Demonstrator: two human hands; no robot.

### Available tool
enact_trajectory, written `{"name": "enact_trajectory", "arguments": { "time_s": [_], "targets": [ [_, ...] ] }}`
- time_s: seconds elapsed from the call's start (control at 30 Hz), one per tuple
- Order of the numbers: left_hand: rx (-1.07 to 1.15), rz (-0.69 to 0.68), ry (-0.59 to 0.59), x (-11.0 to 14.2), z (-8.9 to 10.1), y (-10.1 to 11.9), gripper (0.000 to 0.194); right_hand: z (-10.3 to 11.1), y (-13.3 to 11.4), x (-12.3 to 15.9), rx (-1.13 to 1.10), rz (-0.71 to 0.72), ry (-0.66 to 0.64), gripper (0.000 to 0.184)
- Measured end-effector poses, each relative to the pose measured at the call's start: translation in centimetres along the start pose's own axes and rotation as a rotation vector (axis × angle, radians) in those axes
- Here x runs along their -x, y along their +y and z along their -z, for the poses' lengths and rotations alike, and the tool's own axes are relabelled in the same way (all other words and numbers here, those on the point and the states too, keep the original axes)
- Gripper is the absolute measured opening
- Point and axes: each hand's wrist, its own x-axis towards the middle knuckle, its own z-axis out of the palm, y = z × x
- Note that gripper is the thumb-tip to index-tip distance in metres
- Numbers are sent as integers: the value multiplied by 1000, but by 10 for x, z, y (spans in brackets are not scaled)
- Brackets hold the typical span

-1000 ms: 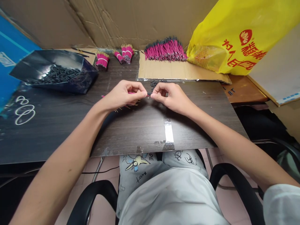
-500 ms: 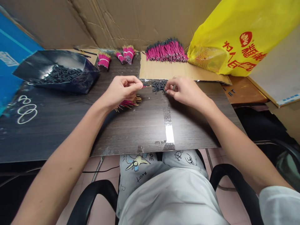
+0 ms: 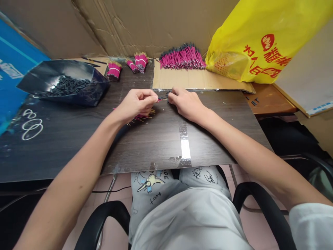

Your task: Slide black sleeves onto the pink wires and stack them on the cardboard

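Note:
My left hand (image 3: 139, 106) is closed in a pinch on a thin pink wire (image 3: 159, 99), whose end points right toward my other hand. Beneath that hand, loose pink wires with gold-coloured ends (image 3: 142, 118) lie on the table. Fingers bent together, my right hand (image 3: 186, 102) rests over a small pile of short black tubes (image 3: 168, 93), hiding most of it. Its fingertips are close to the wire's end; what they pinch, if anything, is hidden.
A dark bag (image 3: 96, 90) of black tubes stands at left, by white rubber bands (image 3: 32, 129). Banded pink wire bundles (image 3: 113, 71) sit at the back. Black-tipped pink wires (image 3: 182, 58) lie on cardboard (image 3: 179, 79), next to a yellow bag (image 3: 239, 45).
My right hand has moved left across the black tube pile, close to my left fingertips, and now covers most of the pile. My left hand still pinches a pink wire.

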Motion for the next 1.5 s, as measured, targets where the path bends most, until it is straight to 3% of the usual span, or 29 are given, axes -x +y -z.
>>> {"name": "enact_trajectory", "arguments": {
  "time_s": [0.5,0.87,1.1,1.27,1.5],
  "targets": [
    [18,2,19,-1,-2,-3,14,14,15,7,-136,-186,-2,17],
    [14,-49,-83,-6,-2,-9,25,-1,-9,-4,-21,-161,19,20],
    [11,-103,-27,-7,-8,-8,22,-2,8,4,-271,-174,189,8],
    [-6,-138,83,-8,-12,-8,21,-1,10,8,-544,0,287,7],
    [-45,-162,137,-9,-9,-13,23,-6,5,8,-609,-12,350,8]
  ]
}}
